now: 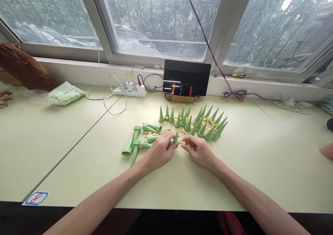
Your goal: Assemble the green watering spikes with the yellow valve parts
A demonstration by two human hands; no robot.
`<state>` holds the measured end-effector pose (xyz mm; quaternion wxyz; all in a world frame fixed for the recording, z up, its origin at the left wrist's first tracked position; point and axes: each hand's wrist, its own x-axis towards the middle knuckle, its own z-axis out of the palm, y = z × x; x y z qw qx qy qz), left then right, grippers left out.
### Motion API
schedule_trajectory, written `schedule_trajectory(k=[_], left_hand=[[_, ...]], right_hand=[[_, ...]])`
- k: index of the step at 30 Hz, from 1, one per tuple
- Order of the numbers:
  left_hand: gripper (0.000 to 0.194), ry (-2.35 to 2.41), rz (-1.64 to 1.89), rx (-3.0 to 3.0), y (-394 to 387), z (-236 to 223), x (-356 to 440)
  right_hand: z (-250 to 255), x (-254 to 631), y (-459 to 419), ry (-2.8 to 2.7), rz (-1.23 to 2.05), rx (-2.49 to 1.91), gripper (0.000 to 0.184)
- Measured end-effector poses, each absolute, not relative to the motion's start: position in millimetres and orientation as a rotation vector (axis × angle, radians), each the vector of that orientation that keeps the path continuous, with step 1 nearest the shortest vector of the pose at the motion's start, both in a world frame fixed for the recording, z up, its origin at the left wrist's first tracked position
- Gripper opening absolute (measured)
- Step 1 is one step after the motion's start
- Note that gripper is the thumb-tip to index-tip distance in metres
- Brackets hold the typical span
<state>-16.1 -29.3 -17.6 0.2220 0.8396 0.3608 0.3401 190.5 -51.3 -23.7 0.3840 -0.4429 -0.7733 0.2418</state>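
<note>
My left hand point(161, 149) pinches a green plastic cone spike point(176, 138) by its base, tip pointing up. My right hand point(199, 150) meets it from the right and pinches a small yellow plastic piece point(182, 142) against the cone's base. Behind the hands stand several upright green cones point(197, 121) with small yellow pieces point(208, 118) scattered among them. To the left lie several green spikes on their sides point(137, 142) in a loose pile.
A dark tablet point(186, 76) with a phone point(184, 89) leaning on it stands at the windowsill. A white power strip point(131, 90) with cables lies left of it, a green packet point(65, 93) farther left. Another person's fingers point(326, 151) show at the right edge.
</note>
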Motion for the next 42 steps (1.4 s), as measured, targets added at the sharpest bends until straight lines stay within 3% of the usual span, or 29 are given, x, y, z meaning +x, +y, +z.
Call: schedule_trajectory(k=[6,14,20,27,35,42], left_hand=[[0.015,0.991,0.928,2.317,-29.6,-17.9,-16.8],[0.012,0.991,0.942,2.321,-29.2,-17.9,-16.7],[0.012,0.971,0.936,2.323,-29.3,-17.7,-16.5],[0.011,0.987,0.939,2.318,-30.1,-15.2,-16.4],[0.008,0.98,0.933,2.327,-29.7,-17.4,-16.4],[0.011,0.987,0.94,2.331,-29.5,-17.5,-16.4]], right_hand=[[-24.8,190.3,-49.7,-2.004,0.655,-1.142,0.033],[-26.3,191.1,-51.3,-1.983,0.642,-1.137,0.018],[-23.8,189.9,-50.4,-2.023,0.68,-1.159,0.035],[-24.5,190.5,-51.5,-1.97,0.683,-1.135,0.015],[-23.1,190.1,-50.9,-2.024,0.659,-1.149,0.034],[-26.4,190.8,-51.3,-1.984,0.652,-1.134,0.017]])
